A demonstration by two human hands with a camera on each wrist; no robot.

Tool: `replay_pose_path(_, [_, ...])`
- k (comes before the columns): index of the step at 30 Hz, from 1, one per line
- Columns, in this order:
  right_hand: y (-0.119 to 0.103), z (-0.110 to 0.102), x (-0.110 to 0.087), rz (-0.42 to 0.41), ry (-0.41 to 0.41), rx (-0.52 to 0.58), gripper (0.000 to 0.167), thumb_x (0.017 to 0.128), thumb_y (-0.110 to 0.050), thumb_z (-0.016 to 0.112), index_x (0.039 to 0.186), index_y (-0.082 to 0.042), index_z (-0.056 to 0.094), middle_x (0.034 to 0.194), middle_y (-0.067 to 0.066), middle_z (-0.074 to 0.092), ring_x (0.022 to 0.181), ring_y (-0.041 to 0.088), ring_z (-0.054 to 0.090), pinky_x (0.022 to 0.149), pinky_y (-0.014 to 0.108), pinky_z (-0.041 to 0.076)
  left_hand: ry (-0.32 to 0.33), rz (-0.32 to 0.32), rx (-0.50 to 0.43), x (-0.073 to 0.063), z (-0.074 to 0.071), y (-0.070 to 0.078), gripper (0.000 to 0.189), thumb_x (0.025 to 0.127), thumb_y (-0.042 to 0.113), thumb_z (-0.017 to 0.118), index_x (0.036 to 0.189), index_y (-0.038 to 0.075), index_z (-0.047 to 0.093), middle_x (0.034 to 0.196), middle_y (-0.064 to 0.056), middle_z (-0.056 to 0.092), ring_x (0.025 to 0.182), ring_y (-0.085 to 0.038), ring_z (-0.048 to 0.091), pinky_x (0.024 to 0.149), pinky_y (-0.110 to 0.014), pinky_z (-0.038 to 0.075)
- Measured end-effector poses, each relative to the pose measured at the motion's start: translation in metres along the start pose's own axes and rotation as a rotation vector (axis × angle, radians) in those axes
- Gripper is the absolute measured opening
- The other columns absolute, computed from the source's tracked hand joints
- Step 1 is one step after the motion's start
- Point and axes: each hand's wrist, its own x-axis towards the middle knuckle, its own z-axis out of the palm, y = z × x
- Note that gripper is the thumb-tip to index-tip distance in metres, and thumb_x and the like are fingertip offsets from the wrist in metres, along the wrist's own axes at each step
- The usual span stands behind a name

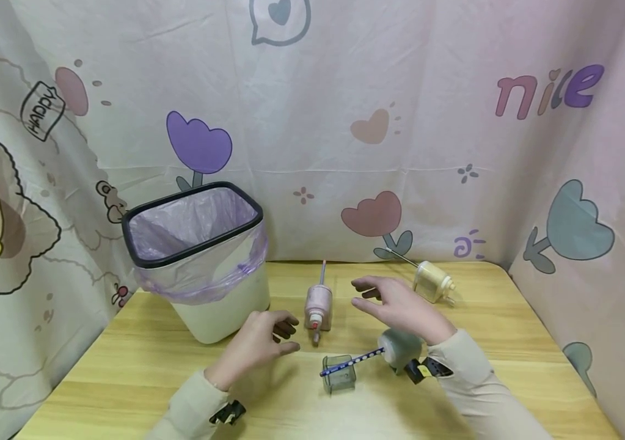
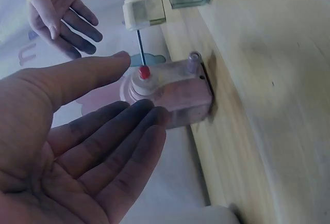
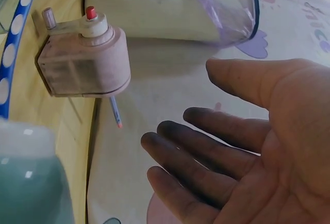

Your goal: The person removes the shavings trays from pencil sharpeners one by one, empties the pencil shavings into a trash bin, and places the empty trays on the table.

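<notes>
A pink hand-crank pencil sharpener (image 1: 319,300) stands mid-table, a pencil (image 1: 322,272) sticking out of its far side. To its left hovers my left hand (image 1: 259,342), fingers loosely bent, holding nothing. My right hand (image 1: 400,308) hangs in the air on the other side, palm inward, also with nothing in it; dark smudges mark the fingers (image 3: 201,154). Below the right wrist is a teal sharpener (image 1: 402,349), partly hidden by that arm. A blue dotted pencil (image 1: 364,356) projects from it, passing over a clear shavings drawer (image 1: 339,382) that lies apart from the sharpener.
At the back right is a yellow sharpener (image 1: 432,282) with a pencil (image 1: 402,256) in it. A white bin (image 1: 224,321) with a purple liner and black rim (image 1: 193,253) stands back left. A printed curtain (image 1: 312,153) hangs behind the wooden table (image 1: 285,415).
</notes>
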Motion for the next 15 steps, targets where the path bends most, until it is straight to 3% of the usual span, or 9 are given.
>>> replay_pose_path(7, [-0.007, 0.01, 0.019, -0.004, -0.027, -0.046, 0.053, 0.107, -0.036, 0.065, 0.147, -0.001, 0.062, 0.142, 0.016, 0.071, 0.124, 0.033, 0.073, 0.107, 0.049, 0.061, 0.016, -0.043, -0.013, 0.005, 0.001, -0.009, 0.039, 0.084, 0.011, 0.091, 0.117, 0.0, 0.075, 0.106, -0.016, 0.081, 0.09, -0.026, 0.079, 0.082, -0.037, 0.068])
replay_pose_path(15, [-0.014, 0.019, 0.037, 0.014, -0.029, -0.113, 0.056, 0.105, -0.035, 0.067, 0.146, 0.003, 0.061, 0.139, 0.022, 0.071, 0.122, 0.036, 0.073, 0.107, 0.051, 0.06, 0.022, -0.083, -0.053, 0.008, 0.002, -0.02, 0.043, 0.085, 0.01, 0.089, 0.122, -0.003, 0.072, 0.108, -0.02, 0.08, 0.093, -0.029, 0.079, 0.085, -0.046, 0.068])
